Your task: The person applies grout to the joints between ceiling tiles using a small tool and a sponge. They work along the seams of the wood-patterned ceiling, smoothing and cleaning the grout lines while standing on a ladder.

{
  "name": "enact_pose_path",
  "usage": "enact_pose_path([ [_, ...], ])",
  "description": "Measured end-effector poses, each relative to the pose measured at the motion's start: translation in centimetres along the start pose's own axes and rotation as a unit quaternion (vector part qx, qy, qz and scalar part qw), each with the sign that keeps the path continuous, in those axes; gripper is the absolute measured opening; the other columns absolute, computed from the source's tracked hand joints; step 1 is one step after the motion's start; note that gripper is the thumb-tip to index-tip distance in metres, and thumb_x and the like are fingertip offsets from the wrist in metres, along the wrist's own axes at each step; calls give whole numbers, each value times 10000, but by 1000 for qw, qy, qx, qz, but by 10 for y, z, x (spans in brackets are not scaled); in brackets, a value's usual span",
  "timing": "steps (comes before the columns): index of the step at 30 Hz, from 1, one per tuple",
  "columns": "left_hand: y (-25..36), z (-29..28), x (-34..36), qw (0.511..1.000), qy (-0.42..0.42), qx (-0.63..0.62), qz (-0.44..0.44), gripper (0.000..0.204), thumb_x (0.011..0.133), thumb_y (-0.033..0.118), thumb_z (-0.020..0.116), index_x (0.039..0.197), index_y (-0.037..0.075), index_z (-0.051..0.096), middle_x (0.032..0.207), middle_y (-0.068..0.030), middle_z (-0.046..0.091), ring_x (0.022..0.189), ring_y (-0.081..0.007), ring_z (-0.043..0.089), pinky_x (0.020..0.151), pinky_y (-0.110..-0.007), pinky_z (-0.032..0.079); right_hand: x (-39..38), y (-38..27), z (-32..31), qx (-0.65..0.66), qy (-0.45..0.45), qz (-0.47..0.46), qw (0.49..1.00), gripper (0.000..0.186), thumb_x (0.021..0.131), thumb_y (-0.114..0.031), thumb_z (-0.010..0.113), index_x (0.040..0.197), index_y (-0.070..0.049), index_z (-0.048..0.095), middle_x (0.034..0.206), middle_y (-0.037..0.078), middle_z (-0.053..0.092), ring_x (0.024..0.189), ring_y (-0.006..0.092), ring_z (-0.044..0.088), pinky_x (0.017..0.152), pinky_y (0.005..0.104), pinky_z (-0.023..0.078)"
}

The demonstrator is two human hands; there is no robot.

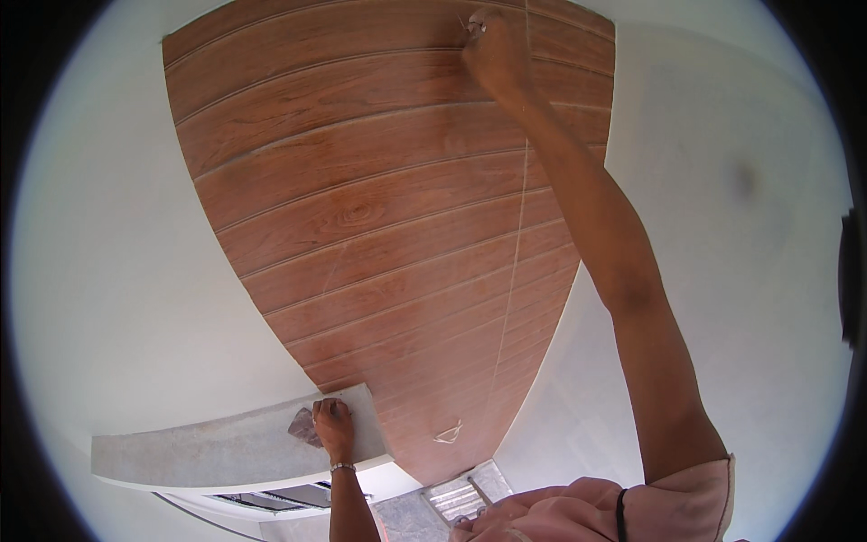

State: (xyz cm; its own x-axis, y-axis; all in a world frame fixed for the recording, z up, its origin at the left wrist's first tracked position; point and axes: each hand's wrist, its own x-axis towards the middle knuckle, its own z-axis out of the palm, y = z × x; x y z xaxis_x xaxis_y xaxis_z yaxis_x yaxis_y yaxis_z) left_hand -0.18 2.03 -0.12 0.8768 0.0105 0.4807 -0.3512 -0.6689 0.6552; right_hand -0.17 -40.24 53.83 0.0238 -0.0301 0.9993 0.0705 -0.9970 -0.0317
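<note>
My right hand [488, 50] is raised high against a wall panel of wood-look brown planks [361, 208], its fingers pinched on the top end of a thin pale string [512, 271]. The string hangs straight down the panel and ends in a small loop or weight [448, 434] near the panel's bottom. My left hand [333, 426], with a bracelet on the wrist, rests low on a grey concrete ledge [208, 447]. Its fingers are curled over a small brown flat piece [302, 425] that sticks out to the left of the hand.
White plastered wall [117, 271] flanks the plank panel on both sides. Below the ledge lie a window-like opening [271, 497] and a grey tiled floor [456, 495]. A pink sleeve [578, 510] fills the lower right.
</note>
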Motion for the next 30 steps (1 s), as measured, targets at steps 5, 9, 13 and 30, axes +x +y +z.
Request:
enact_pose_path([
  [5,-1,6,5,1000,2,0,-5,177,920,139,655,954,-17,732,1024,-220,683,987,-441,650,886,-525,519,-3,11,15,45,40,-24,998,156,893,18,610,1033,33,678,1000,266,703,951,443,683,831,504,534],
  [9,-1,11,9,1000,1,-17,1,179,922,144,661,954,-17,732,1027,-220,684,986,-440,651,884,-525,521,0,14,21,-25,-10,-3,1000,147,903,50,564,1024,38,647,993,305,667,967,458,662,837,535,518],
  [13,1,15,12,1000,4,0,4,181,925,148,663,955,-17,732,1027,-217,685,984,-438,653,884,-522,523,0,13,19,22,19,-4,1000,141,894,73,563,1005,44,644,982,292,662,957,451,659,836,538,510],
  [30,-3,17,10,999,31,-7,19,169,911,139,669,943,-14,735,980,-213,688,926,-425,662,832,-517,515,1,29,41,41,58,-26,997,239,779,102,645,999,10,655,999,243,668,979,422,644,864,516,509],
])
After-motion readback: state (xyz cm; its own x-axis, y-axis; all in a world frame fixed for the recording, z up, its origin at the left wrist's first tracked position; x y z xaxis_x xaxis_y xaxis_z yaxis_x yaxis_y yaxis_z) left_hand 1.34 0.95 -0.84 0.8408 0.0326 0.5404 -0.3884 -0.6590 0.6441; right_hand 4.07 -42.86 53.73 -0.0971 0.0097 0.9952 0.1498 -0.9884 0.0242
